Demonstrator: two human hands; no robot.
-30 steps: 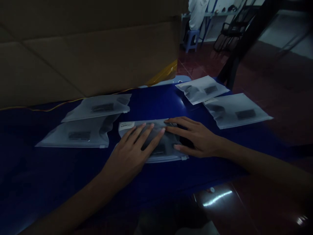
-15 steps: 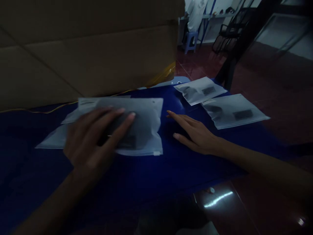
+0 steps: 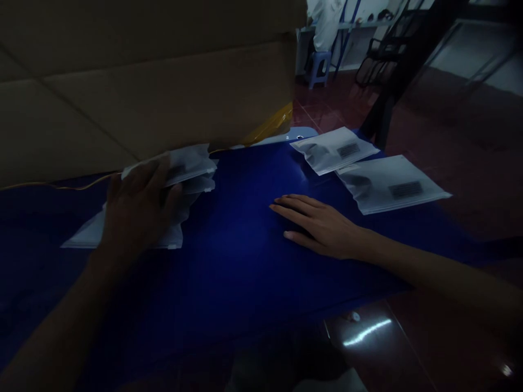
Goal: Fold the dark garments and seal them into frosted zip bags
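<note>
My left hand [image 3: 141,204] is over a frosted plastic zip bag [image 3: 190,162], fingers across its top and thumb at its near side, gripping it. This bag lies tilted on a pile of similar bags near the carton; another zip bag [image 3: 171,237] sticks out below the hand. A dark item shows faintly through the plastic. Much of the pile is hidden by the hand. My right hand [image 3: 322,226] rests palm down on the blue table surface [image 3: 237,250], fingers stretched out, holding nothing.
A large cardboard box [image 3: 183,103] stands along the back left. Two frosted zip bags with dark printed labels, one farther bag [image 3: 335,149] and one nearer bag [image 3: 394,184], lie at the right. Beyond, a person [image 3: 324,27] sits on a blue stool [image 3: 320,65].
My left hand has carried the zip bag left and back onto the pile by the box. My right hand has lowered slightly and stays at the middle right.
</note>
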